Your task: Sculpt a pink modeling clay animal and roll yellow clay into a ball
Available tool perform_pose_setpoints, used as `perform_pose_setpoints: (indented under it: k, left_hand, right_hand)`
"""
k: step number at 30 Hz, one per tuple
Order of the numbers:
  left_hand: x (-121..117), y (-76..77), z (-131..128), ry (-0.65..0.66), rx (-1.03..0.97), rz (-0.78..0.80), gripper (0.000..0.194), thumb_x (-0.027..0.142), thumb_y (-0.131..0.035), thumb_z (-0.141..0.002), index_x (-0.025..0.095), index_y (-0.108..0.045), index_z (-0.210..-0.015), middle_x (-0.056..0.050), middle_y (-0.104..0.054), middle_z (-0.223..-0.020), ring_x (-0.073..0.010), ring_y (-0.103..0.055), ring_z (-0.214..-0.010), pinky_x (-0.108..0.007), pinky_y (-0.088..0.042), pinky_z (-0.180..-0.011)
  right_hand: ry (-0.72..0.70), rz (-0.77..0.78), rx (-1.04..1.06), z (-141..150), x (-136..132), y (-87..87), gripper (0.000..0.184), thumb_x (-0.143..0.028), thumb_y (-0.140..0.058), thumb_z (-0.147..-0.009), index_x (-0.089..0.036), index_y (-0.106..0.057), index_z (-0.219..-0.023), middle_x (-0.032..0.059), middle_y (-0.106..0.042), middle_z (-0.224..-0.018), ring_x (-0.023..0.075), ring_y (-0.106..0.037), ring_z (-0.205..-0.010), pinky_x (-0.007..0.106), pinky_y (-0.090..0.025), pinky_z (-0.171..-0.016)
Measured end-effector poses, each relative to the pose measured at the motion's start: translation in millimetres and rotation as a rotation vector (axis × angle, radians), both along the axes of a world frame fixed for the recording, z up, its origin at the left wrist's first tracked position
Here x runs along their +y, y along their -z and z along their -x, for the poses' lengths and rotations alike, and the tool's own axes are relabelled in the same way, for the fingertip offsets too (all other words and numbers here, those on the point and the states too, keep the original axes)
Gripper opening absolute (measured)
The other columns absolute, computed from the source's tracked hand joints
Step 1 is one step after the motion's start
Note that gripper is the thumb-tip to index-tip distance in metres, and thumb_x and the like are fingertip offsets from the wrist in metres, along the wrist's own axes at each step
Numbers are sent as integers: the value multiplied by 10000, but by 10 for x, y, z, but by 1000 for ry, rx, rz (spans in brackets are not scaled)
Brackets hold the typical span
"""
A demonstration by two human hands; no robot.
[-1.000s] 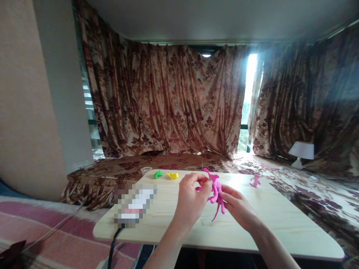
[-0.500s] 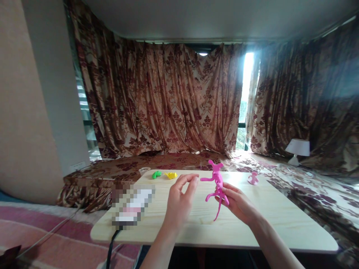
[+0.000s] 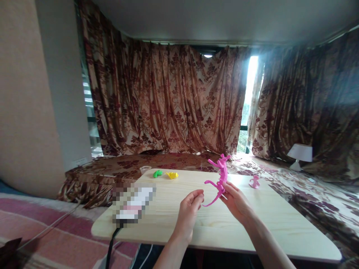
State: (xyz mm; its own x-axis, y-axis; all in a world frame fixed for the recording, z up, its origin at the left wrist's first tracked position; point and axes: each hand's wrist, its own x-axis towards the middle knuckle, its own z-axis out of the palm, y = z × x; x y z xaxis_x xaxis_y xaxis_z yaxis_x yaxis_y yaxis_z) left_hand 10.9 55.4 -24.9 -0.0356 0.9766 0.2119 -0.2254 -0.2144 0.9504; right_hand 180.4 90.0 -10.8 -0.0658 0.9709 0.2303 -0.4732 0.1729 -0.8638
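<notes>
Left hand (image 3: 189, 211), fingertips pressed together, above the wooden table (image 3: 224, 235); right hand (image 3: 237, 200) pinching a long-tailed pink figure (image 3: 223, 175) (limbs outstretched), raised above the table. Toward the table's far edge: one green piece (image 3: 157, 174), one yellow piece (image 3: 172, 175), one pale-pink figure (image 3: 255, 182).

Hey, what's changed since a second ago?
The left hand let go of the upper part of the pink figure, now by its tail. The figure rose and turned, still held in the right hand. Still on the table: green toy, yellow toy, pale pink toy.
</notes>
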Motion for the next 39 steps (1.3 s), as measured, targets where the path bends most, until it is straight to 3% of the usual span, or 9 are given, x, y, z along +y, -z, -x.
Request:
perform_pose_setpoints:
  k: [7, 13, 18, 26, 34, 39]
  left_hand:
    - [67, 123, 64, -39, -21, 45, 346, 400, -596, -755, 159, -653, -996, -81, -662, -959, -190, -581, -912, -296, -424, -781]
    - [70, -26, 18, -37, 21, -11, 340, 451, -626, -725, 159, -693, -885, -62, -674, -870, -185, -574, -883, -276, -407, -776]
    - [65, -159, -94, -8, 70, -47, 412, 523, -483, -804, 165, -687, -800, -30, -635, -724, -171, -576, -764, -284, -402, -703]
    - [73, -138, -129, -24, 107, -81, 379, 495, -543, -778, 145, -610, -652, 2, -553, -599, -135, -517, -636, -274, -387, -670]
    - [39, -108, -114, -14, 134, -124, 353, 467, -520, -804, 151, -650, -716, -7, -578, -641, -141, -518, -668, -270, -393, -684]
    - [50, -58, 34, -101, 167, -143, 362, 459, -474, -835, 178, -683, -928, -36, -645, -766, -183, -577, -802, -303, -405, -768]
  right_hand:
    - [177, -66, -186, -33, -25, -142, 248, -349, -725, -701, -189, -665, -880, 23, -681, -827, 157, -600, -750, 272, -457, -696]
    - [217, -169, -335, -69, -6, -332, 286, -357, -727, -702, -166, -655, -902, 48, -693, -843, 182, -615, -791, 284, -450, -715]
    - [219, -247, -418, 27, -89, -413, 263, -358, -704, -726, -167, -642, -897, 57, -689, -858, 191, -621, -818, 299, -459, -748]
    - [247, -292, -473, 93, -154, -415, 252, -348, -693, -737, -171, -632, -906, 64, -686, -853, 204, -624, -827, 323, -468, -763]
    - [206, -271, -434, 62, -177, -375, 252, -346, -687, -748, -173, -638, -924, 59, -682, -881, 191, -613, -830, 303, -466, -756]
    - [148, -237, -393, -2, -221, -370, 260, -361, -656, -779, -168, -641, -953, 58, -684, -873, 181, -613, -802, 292, -467, -728]
